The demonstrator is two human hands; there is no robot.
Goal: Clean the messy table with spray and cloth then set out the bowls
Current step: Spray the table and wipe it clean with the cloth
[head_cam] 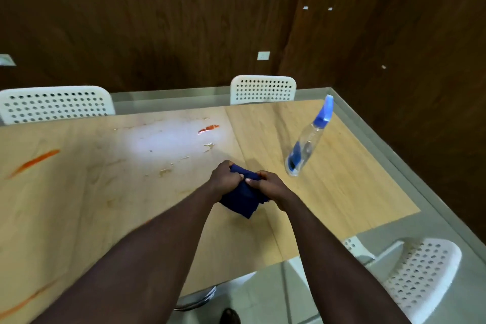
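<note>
A dark blue cloth (pixel 243 200) is bunched between both hands just above the wooden table (pixel 92 192). My left hand (pixel 224 179) grips its left side and my right hand (pixel 268 185) grips its right side. A clear spray bottle (pixel 306 146) with a blue nozzle stands on the table to the right of my hands. Orange-red smears (pixel 208 128) and wet patches (pixel 165 171) mark the tabletop beyond and left of the hands. A long orange streak (pixel 34 162) lies at the far left. No bowls are in view.
White perforated chairs stand at the far side (pixel 263 89), far left (pixel 55 104) and near right (pixel 420 273). A glass table edge (pixel 368 129) borders the wood on the right. Brown wood-panel walls rise behind.
</note>
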